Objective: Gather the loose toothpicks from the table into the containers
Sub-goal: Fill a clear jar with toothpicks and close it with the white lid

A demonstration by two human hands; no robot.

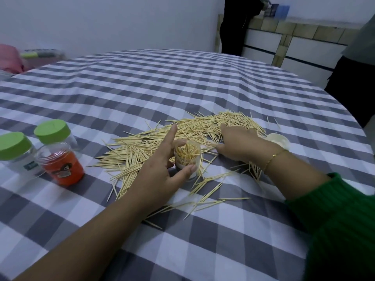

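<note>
A wide scatter of loose toothpicks (pixel 194 128) lies across the checked tablecloth (pixel 142 82). A small clear container (pixel 187 157), partly filled with upright toothpicks, stands in the middle of them. My left hand (pixel 160 165) holds this container between thumb and curled fingers, with the index finger pointing up. My right hand (pixel 239 145) lies palm down on the toothpicks just right of the container, fingers bent onto the pile; whether it grips any is hidden.
Two clear jars with green lids (pixel 12 147) (pixel 51 129) and an open clear jar with an orange label (pixel 60 163) stand at the left. A white lid (pixel 278 138) lies behind my right wrist. Two persons in dark clothes stand beyond the table at the far right.
</note>
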